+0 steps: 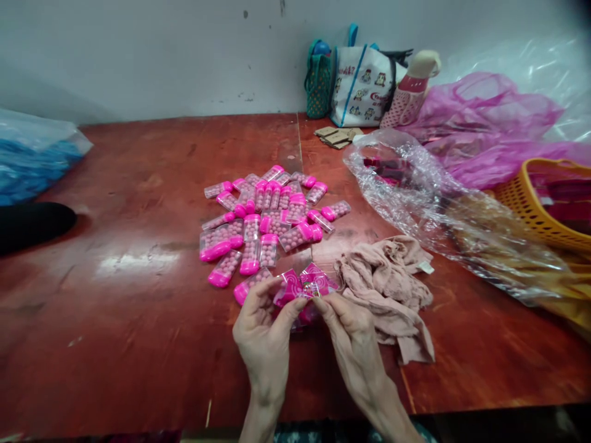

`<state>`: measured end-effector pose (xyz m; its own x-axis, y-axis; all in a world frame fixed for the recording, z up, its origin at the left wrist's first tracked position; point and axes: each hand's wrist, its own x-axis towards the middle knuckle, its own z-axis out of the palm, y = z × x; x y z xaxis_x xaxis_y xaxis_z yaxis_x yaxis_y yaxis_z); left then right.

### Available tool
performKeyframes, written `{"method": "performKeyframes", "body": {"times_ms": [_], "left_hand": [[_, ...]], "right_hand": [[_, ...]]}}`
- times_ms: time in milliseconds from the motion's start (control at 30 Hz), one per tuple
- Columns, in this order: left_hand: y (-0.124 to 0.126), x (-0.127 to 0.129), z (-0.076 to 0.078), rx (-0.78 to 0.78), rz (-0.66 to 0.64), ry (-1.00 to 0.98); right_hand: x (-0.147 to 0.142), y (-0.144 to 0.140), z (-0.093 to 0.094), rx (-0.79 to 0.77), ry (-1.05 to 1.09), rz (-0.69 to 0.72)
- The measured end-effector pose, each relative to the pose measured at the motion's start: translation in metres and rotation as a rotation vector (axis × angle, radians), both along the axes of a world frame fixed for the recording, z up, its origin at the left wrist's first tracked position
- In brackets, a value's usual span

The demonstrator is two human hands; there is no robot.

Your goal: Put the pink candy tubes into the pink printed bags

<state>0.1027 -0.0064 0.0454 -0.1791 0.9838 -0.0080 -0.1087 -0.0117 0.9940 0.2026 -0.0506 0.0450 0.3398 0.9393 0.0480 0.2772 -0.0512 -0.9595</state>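
My left hand [264, 325] and my right hand [349, 327] meet low in the middle of the view. Between their thumbs and fingers they pinch a pink printed wrapper [314, 282] with a swirl pattern. Whether anything is inside the wrapper, I cannot tell. Just beyond my hands lies a loose pile of small see-through candy boxes [269, 243], each with a bright pink cap and filled with pale pink balls. One box [249, 285] almost touches my left fingertips. To the right of my right hand lies a crumpled beige cloth [385, 283].
Clear plastic film [406, 184] and a pink plastic bag [484, 123] cover the right side, beside a yellow basket [530, 197]. Against the wall stand a white tote bag [362, 86] and bottles in holders. A bag of blue items [37, 160] and a black object [37, 224] are left.
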Motion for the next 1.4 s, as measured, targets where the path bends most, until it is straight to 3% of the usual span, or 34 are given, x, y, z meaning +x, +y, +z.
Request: {"method": "performKeyframes", "body": {"times_ms": [100,200,267,367,467,633,800,967,1100,1167,1400], "left_hand": [[0.001,-0.006,0.003,0.097,-0.060,0.053],[0.005,-0.012,0.005,0.014,-0.285,0.005],[0.008,-0.015,0.006,-0.075,-0.309,-0.089],[0.015,-0.021,0.006,-0.210,-0.103,-0.306],[0.023,-0.029,0.008,-0.249,0.104,-0.417],[0.030,-0.036,0.015,-0.203,0.232,-0.453],[0.029,-0.036,0.016,-0.154,0.280,-0.457],[0.032,-0.040,0.011,-0.170,0.278,-0.509],[0.032,-0.040,0.009,-0.190,0.252,-0.516],[0.031,-0.037,0.010,-0.197,0.242,-0.514],[0.024,-0.025,0.013,-0.222,0.201,-0.548]], "right_hand": [[-0.002,0.000,-0.001,-0.009,-0.008,0.012],[-0.002,-0.002,0.000,-0.010,-0.015,0.055],[-0.001,-0.002,0.003,-0.032,0.005,0.128],[0.003,0.008,0.010,-0.082,-0.009,0.131],[0.005,0.037,0.017,-0.068,-0.193,-0.090],[-0.007,0.089,0.011,-0.010,-0.287,-0.226],[-0.015,0.107,-0.004,-0.025,-0.236,-0.271],[-0.004,0.086,0.002,-0.031,-0.050,-0.170],[-0.004,0.050,0.011,-0.089,0.304,0.116],[-0.007,0.036,0.014,-0.107,0.458,0.183],[-0.016,0.023,0.020,-0.155,0.270,0.123]]}}
